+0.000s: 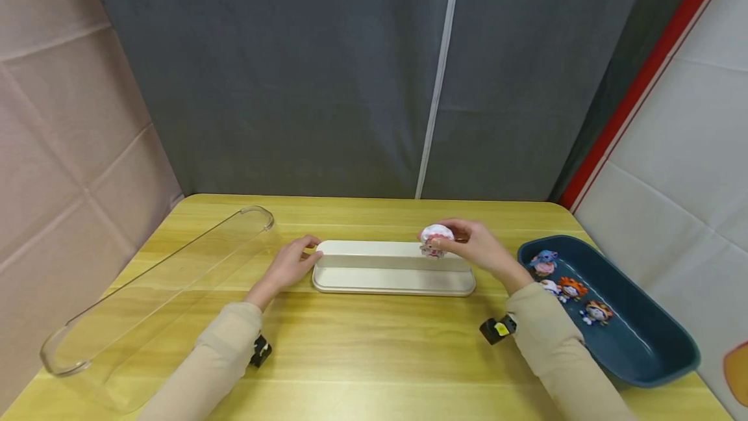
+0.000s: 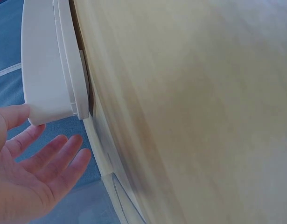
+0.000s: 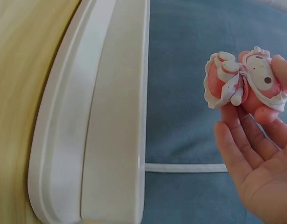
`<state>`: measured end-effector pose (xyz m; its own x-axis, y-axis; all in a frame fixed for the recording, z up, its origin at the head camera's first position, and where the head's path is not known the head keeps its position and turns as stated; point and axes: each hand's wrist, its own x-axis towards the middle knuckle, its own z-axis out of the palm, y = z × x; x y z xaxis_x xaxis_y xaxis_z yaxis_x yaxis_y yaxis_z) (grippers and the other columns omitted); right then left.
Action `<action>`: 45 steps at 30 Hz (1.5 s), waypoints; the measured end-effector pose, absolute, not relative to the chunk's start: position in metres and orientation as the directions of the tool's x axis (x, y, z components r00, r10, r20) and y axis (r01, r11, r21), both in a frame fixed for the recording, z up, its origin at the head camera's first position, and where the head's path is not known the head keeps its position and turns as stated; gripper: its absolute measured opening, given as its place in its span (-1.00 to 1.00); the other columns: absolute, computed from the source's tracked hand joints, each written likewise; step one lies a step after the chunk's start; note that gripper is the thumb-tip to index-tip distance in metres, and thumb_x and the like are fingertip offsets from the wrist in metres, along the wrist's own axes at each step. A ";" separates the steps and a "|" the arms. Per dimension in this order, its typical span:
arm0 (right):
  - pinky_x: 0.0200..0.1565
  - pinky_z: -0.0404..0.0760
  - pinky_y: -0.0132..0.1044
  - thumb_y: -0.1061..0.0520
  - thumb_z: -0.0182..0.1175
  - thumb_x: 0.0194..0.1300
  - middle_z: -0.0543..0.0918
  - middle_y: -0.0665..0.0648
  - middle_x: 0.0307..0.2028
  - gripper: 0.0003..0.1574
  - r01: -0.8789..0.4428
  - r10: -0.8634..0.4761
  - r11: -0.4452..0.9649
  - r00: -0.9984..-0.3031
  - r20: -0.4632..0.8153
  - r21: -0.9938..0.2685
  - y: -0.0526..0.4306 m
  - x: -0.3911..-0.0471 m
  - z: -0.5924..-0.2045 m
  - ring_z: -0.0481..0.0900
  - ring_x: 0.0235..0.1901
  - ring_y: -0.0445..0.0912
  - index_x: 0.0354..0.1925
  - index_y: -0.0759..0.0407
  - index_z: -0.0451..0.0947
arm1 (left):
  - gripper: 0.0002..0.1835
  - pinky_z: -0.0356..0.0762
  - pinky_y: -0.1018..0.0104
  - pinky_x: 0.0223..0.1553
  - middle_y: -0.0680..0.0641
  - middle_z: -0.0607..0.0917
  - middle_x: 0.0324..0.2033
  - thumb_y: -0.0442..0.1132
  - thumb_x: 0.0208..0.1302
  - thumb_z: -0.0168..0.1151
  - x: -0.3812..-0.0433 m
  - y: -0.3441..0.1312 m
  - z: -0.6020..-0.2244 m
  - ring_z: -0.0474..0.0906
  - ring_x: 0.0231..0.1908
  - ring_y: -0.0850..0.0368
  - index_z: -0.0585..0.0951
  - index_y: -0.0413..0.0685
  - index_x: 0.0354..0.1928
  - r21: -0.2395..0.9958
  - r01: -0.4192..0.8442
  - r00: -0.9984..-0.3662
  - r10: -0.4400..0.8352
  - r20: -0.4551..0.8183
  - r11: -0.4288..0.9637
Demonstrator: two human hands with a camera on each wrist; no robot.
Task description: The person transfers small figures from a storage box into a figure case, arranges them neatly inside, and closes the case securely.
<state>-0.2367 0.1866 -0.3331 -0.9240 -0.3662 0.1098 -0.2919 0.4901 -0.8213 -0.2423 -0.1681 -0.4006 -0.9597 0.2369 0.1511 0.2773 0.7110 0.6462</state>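
In the head view, a small figurine (image 1: pixel 434 239) with a white cap and pink body is pinched in my right hand (image 1: pixel 473 249), above the right part of a long white stepped stand (image 1: pixel 391 277). The right wrist view shows the figurine (image 3: pixel 243 81) lying sideways between thumb and fingers, apart from the stand (image 3: pixel 115 112). At the stand's left end, my left hand (image 1: pixel 290 262) touches the corner with thumb and index fingertip. Its other fingers (image 2: pixel 57 158) are loosely extended below the stand (image 2: pixel 45 56) in the left wrist view.
On the right, a dark blue tub (image 1: pixel 643 323) holds several small figurines, among them a blue-topped one (image 1: pixel 545 263) and an orange-haired one (image 1: pixel 571 288). A long clear cover (image 1: pixel 158 297) lies slanted at the left. Behind the wooden table (image 1: pixel 374 356) hangs a grey curtain (image 1: pixel 292 83).
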 end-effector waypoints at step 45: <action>-0.18 0.47 -0.27 0.09 0.24 0.11 0.53 0.12 -0.17 -0.51 -0.265 -0.462 0.406 -0.885 0.053 -0.875 0.098 -0.233 -0.355 0.45 -0.18 -0.05 -0.01 0.30 0.45 | -0.71 0.46 0.08 -0.16 -0.26 0.50 -0.10 -0.21 0.24 0.08 -0.243 -0.164 -0.402 0.54 -0.22 -0.08 0.46 -0.20 -0.05 0.645 0.285 -0.958 0.231 0.170 0.709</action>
